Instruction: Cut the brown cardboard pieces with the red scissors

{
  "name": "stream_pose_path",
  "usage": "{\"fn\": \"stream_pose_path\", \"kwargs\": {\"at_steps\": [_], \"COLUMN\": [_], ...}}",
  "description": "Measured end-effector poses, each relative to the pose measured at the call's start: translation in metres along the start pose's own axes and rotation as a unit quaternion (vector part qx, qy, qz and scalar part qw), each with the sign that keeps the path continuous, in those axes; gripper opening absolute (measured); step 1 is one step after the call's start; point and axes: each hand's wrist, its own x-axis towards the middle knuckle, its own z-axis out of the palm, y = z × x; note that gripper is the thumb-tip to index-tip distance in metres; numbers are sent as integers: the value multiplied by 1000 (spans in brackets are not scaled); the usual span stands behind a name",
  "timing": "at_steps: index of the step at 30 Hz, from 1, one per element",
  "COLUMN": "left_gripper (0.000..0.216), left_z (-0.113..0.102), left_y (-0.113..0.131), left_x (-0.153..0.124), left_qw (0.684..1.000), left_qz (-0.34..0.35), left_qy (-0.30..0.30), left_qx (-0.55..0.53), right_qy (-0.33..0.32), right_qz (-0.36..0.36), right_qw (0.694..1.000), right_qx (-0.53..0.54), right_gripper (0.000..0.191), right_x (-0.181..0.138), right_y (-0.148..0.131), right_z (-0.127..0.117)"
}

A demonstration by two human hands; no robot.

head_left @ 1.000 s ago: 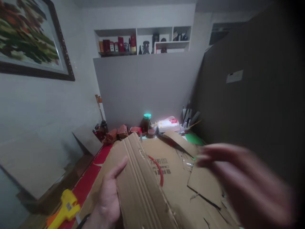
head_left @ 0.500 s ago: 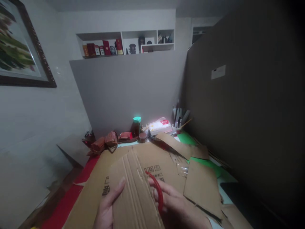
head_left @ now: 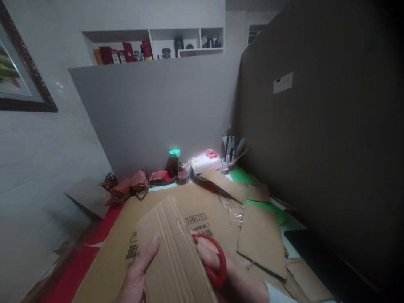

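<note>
A home craft corner is showing itself: a framed picture [head_left: 19, 80] is hanging far left, wall shelves [head_left: 151, 44] are holding ornaments, and a pen cup [head_left: 227, 163] is standing behind scattered cardboard scraps [head_left: 260, 240].

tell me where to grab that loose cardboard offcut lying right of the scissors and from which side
Take the cardboard offcut by its near-left edge, coming from the left. That edge casts a dark shadow line, so it seems lifted off the sheet below and fingers could slip under. Its far edge abuts scraps and a green mat.

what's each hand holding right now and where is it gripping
The left hand holds a corrugated cardboard piece by its left edge, thumb on top. The right hand grips red-handled scissors through the handle loop.
</note>
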Motion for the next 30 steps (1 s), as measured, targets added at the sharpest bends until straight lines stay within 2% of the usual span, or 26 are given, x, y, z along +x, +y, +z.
{"fn": "stream_pose_path", "kwargs": {"at_steps": [3,7,12,16,19,22,26,30], "left_gripper": [66,63,68,69,66,57,46,45], "left_z": [-3,-11,-14,-16,-20,-26,-36,-40], "left_y": [1,4,2,2,5,10,16,17], "left_x": [3,11,16,19,22,25,32,38], "left_qw": [997,987,990,990,987,983,972,963], "left_qz": [48,116,109,123,136,152,175,167], "left_qy": [49,102,69,21,14,38,106,125], "left_qx": [24,34,61,69,84,94,112,173], "right_qy": [17,119,121,160,178,213,267,279], "right_qz": [-5,-35,12,1,-37,-90,-162,-230], "right_qw": [1000,992,983,980,970,946,918,903], "right_qx": [15,-30,-138,-120,-164,-229,-243,-234], "right_gripper": [52,58,49,50,44,44,50,44], "right_x": [-4,-6,-3,-2,-2,0,4,1], "right_y": [-4,-10,-10,-3,-4,-15,-44,-66], "right_z": [-6,-17,-21,-18,-17,-21,-37,-48]}}
